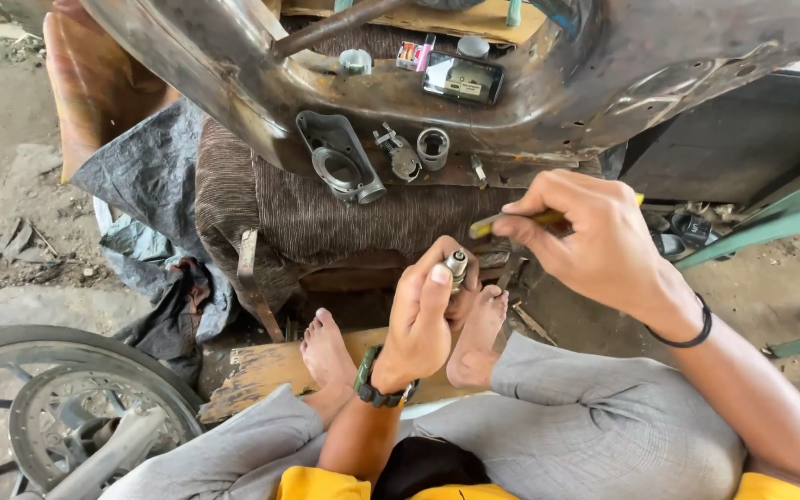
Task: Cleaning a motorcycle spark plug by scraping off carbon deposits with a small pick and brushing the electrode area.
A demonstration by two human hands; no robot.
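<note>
Both your hands work close together: your left hand [421, 319] clamps a small metal cylinder [456, 266] upright, end exposed. Your right hand [594, 236] pinches a yellow-handled tool [511, 222], tip angled toward it.

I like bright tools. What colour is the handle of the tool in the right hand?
Yellow: the tool handle in the right hand, seen in the head view.

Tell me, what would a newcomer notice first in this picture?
In the centre, the left hand pinches a small silver metal cylinder, while the right hand holds a yellow-handled tool beside it. Behind lies a rusty curved metal frame, with a grey spoked wheel at the lower left.
</note>
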